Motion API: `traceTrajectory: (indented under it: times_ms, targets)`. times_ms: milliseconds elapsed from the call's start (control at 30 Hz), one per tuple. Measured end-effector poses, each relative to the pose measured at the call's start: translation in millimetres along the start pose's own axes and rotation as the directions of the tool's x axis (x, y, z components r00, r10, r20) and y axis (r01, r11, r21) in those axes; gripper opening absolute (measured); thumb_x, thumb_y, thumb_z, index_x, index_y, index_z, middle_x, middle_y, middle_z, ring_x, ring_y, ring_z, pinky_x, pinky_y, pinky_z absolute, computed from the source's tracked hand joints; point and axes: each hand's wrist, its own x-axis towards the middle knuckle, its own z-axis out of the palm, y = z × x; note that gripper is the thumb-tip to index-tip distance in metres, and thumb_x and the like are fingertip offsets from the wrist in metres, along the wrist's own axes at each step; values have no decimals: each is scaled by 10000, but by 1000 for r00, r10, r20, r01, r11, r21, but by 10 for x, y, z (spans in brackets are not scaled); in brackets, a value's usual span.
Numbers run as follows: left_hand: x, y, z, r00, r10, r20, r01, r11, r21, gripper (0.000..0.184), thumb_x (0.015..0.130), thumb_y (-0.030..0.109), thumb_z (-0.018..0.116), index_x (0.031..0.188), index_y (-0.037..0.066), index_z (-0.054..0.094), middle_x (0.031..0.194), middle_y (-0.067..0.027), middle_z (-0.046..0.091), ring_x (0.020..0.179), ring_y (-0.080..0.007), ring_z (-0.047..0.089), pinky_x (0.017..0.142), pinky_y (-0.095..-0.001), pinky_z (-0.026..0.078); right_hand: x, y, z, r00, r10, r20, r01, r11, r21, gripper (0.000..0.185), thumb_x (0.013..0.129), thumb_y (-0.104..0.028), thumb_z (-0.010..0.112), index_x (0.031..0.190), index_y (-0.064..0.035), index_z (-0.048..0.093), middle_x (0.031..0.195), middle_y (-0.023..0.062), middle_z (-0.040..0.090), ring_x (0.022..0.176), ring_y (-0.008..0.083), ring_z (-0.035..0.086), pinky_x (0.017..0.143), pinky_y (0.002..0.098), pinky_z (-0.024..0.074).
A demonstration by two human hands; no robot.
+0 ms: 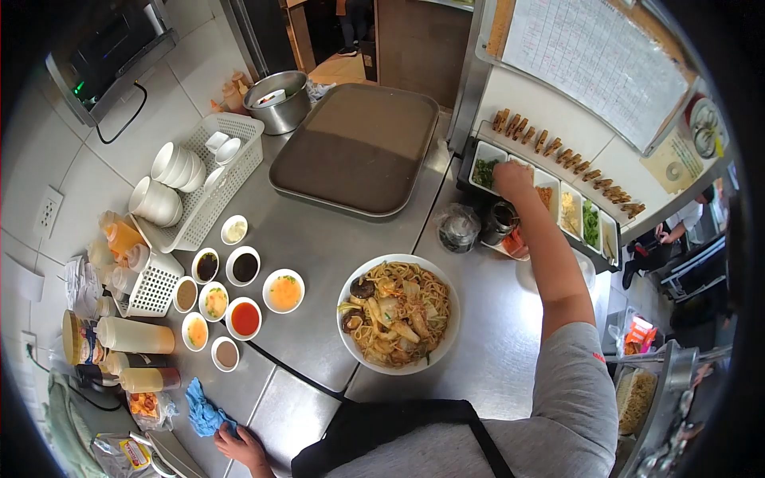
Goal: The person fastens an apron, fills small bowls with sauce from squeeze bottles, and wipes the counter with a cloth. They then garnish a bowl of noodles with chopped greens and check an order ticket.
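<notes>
My right hand (514,178) reaches over the row of white garnish containers (570,213), between chopped green herbs (484,171) and an orange-brown garnish (545,197). Its fingers look bunched together with the tips hidden, and whatever they hold cannot be made out. My left hand (241,448) rests low at the counter's front left, fingers loosely extended beside a crumpled blue cloth (205,410); the fingertips are close to it or touching. Between my arms stands a white bowl (456,319) of noodles (402,311) topped with cabbage and mushrooms.
Several small sauce bowls (243,319) stand left of the noodles. Behind them are a brown tray (358,131), a steel pot (279,99) and a white basket (253,151) of bowls. Bottles (137,334) line the left edge. A dark jar (499,221) sits under my right forearm.
</notes>
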Motion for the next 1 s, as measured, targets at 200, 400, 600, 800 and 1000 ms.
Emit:
traceTrajectory:
  times_ms: [200,400,600,800,1000]
  targets:
    - [-3,-8,5,1000,-9,-4,9,1000,-1,345,748,289,494,1026,85,477,1101,-173,404,1013,-334,374,841,-450,286,-83,266,3,995,-80,-59,93,961,261,215,659,-16,476,817,-53,618,839,163,597,830,300,567,716,362,446]
    - [-3,-2,8,1000,-16,-8,16,1000,-6,348,740,285,498,1025,85,482,1092,-161,413,1010,-331,376,838,-454,287,-208,479,95,986,120,-115,-21,777,630,204,665,3,460,812,-11,599,767,192,591,738,278,576,648,340,432]
    - [7,28,-25,1000,-6,-2,6,999,-35,351,740,278,499,1032,85,485,1078,-162,421,1002,-335,381,836,-453,291,-527,389,-97,982,51,-183,113,618,778,222,715,-16,463,901,-11,585,775,155,603,742,246,583,690,304,435]
    - [7,48,-47,999,33,-21,-34,999,-31,341,748,262,501,1034,77,485,1083,-167,419,1003,-341,379,850,-448,286,-1477,-215,-517,960,-202,-196,266,424,866,150,755,-5,474,867,-14,574,780,114,579,759,204,559,695,285,427]
    - [3,49,-48,999,24,-22,-25,999,-43,333,749,256,508,1034,86,486,1094,-166,413,1009,-342,378,855,-447,283,-2185,-716,-418,751,-413,-516,658,538,527,160,693,35,530,823,-45,576,760,72,538,713,240,530,643,305,425]
